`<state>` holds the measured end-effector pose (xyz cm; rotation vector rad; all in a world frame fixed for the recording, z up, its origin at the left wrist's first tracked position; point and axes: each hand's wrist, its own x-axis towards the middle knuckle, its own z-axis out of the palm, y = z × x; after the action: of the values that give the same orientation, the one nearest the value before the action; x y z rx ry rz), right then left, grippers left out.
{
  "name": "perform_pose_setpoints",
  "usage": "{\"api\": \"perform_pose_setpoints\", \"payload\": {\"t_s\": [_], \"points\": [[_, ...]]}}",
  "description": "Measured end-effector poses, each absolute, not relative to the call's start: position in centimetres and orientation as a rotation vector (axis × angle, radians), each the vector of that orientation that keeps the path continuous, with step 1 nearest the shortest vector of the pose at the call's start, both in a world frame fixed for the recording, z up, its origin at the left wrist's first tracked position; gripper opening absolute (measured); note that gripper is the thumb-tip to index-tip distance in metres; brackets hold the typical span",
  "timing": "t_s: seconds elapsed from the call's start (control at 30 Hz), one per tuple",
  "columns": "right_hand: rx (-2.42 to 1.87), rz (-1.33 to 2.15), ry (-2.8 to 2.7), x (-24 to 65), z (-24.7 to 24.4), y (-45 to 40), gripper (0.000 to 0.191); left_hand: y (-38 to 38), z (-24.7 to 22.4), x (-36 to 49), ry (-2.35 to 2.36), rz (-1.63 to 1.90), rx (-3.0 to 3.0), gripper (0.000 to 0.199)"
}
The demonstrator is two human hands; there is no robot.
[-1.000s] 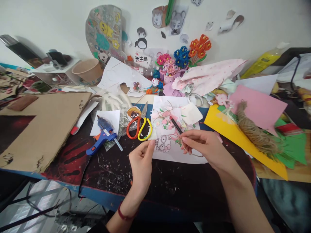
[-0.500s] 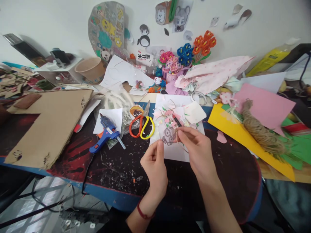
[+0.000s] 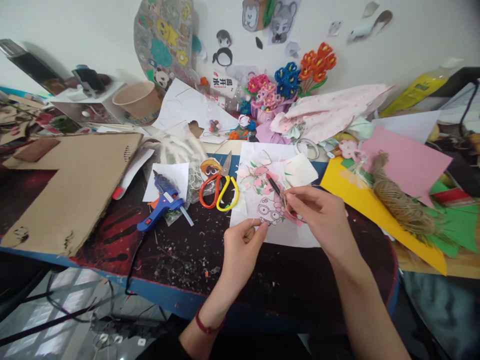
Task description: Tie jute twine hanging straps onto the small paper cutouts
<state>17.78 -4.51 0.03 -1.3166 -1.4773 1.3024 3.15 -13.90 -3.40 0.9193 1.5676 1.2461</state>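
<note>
My left hand (image 3: 243,250) is closed in a pinch at the lower edge of a cartoon cutout (image 3: 270,210) with round glasses drawn on it. My right hand (image 3: 318,215) is closed too, its thumb and forefinger pinching a thin brownish strand of twine (image 3: 284,200) by the cutout's right side. Whether the strand is fixed to the cutout is too small to tell. A black pen (image 3: 274,185) lies just beyond the fingers, among pink and green paper scraps on white paper (image 3: 247,232).
To the left lie scissors (image 3: 219,192) with red and yellow handles, a blue glue gun (image 3: 161,202) and cardboard (image 3: 90,175). A twine bundle (image 3: 397,195) rests on yellow card (image 3: 337,182) at the right. Pipe-cleaner flowers (image 3: 288,80) stand at the back.
Both hands have shifted a little to the right with the cutout, the right hand more. The cutout now faces me more and looks brighter. The hands are slightly farther apart.
</note>
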Motion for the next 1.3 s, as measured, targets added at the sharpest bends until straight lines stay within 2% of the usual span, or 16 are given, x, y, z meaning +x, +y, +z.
{"api": "perform_pose_setpoints", "payload": {"t_s": [0.13, 0.27, 0.43, 0.8, 1.03, 1.13, 1.2, 1.3], "points": [[-1.229, 1.546, -1.316, 18.1, -0.7, -4.3, 0.022, -14.1, -4.0, 3.3, 1.549, 1.233, 0.774, 0.04], [-1.132, 1.714, -1.207, 18.4, -1.2, -4.2, 0.02, -14.3, -4.1, 2.8, 1.64, 1.081, 0.957, 0.039], [-1.131, 1.77, -1.177, 18.5, -1.2, -4.4, 0.019, -14.8, -3.3, 1.9, 1.84, 1.072, 1.208, 0.035], [-1.198, 1.791, -1.322, 18.9, -1.9, -4.0, 0.03, -13.0, -2.8, 1.7, 1.749, 1.116, 1.549, 0.014], [-1.179, 1.88, -1.378, 18.5, -1.4, -3.9, 0.035, -12.1, -3.8, 1.8, 1.722, 1.184, 2.167, 0.028], [-1.197, 1.901, -1.405, 18.4, -0.9, -3.9, 0.039, -11.6, -3.8, 1.5, 1.643, 1.154, 2.383, 0.025], [-1.19, 1.92, -1.433, 18.4, -0.6, -3.8, 0.04, -11.3, -3.6, 1.4, 1.59, 1.212, 2.349, 0.019], [-1.144, 1.901, -1.423, 18.7, -0.6, -4.0, 0.039, -10.9, -3.0, 1.6, 1.585, 1.349, 1.964, 0.013]]}}
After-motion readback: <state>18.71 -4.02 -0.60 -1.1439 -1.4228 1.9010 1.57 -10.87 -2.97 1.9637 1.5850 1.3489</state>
